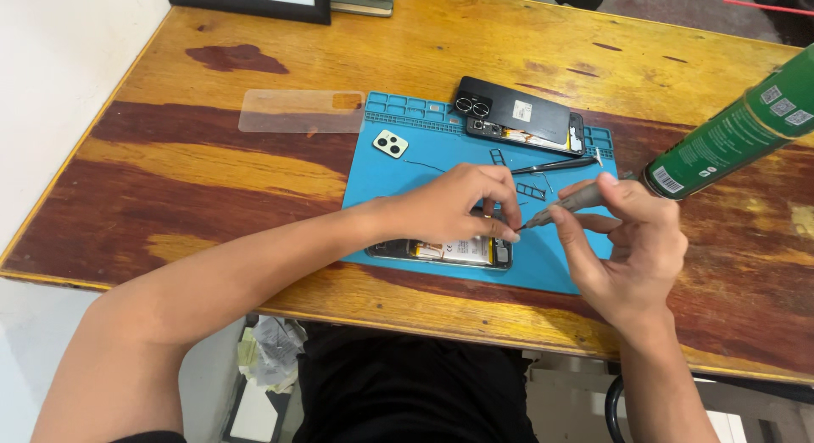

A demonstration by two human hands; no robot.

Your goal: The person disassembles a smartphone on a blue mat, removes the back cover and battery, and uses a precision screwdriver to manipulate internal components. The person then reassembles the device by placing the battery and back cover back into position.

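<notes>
- Blue silicone work mat [551,269] lies on the worn wooden tabletop [212,172], and both hands work over its near edge.
- An opened smartphone with its back removed [449,251] lies flat along the near edge of the mat, its pale battery and inner parts facing up.
- The left hand [454,207] rests on top of this phone, its fingers [500,222] curled down and pressing on the right end of it, so they are clenched on the phone rather than released.
- The right hand [632,239] holds a slim grey screwdriver [570,201] between thumb and fingertips, grasping it near its upper end; the tool slants down to the left, and its tip meets the phone just beside the left fingertips.
- A second black smartphone with its rear cover partly lifted [517,117] lies at the far edge of the mat, well apart from the hands.
- A pair of dark metal tweezers [555,165] lies on the mat between the two phones.
- A small pale green camera-lens cover [390,143] sits on the left part of the mat.
- Small dark frame pieces [531,190] lie on the mat near the screwdriver.
- A clear plastic sheet [301,111] lies flat on the tabletop just left of the mat.
- A green cylindrical spray can [729,138] juts in from the right edge, close to the camera, above the right hand.
</notes>
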